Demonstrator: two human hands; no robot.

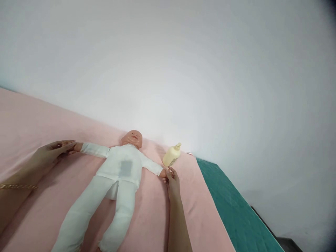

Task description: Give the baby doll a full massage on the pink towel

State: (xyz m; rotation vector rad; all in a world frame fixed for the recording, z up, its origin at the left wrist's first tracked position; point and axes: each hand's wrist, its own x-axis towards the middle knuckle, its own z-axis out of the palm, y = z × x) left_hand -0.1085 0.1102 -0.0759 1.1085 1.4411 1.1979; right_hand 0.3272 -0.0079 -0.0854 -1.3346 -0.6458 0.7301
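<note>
A baby doll in a white long-sleeved top and white trousers lies on its back on a pink cloth, its arms stretched out to both sides. A grey patch marks the front of its top. At the left, my left hand is closed around the doll's hand, with a bracelet on my wrist. My right hand pinches the doll's other hand between thumb and fingers. Just beyond my right hand stands a pale yellow pump bottle, tilted in view, with dark print on its side.
A pale wall rises behind the bed's far edge. Along the right, a green mattress shows beyond the pink cloth. A small red and white item lies by the wall. Something dark is low at the right.
</note>
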